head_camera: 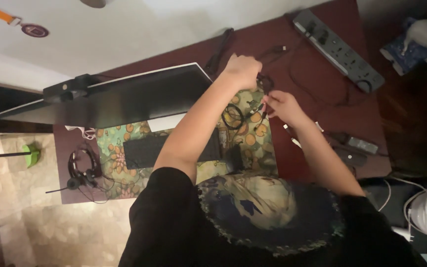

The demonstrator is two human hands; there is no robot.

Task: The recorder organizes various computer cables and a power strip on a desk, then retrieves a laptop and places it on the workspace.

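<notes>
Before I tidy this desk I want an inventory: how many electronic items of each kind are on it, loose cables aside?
Monitor: 1
Keyboard: 1
Headset: 1
Power strip: 1
Total: 4

The left hand and right hand are both at the black cable, which is not counted.

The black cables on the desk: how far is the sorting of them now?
One black coil already lies looped on the patterned mat. In hand: the left hand and right hand hold a thin black cable between them. Left: loose cables near the power strip.
</notes>
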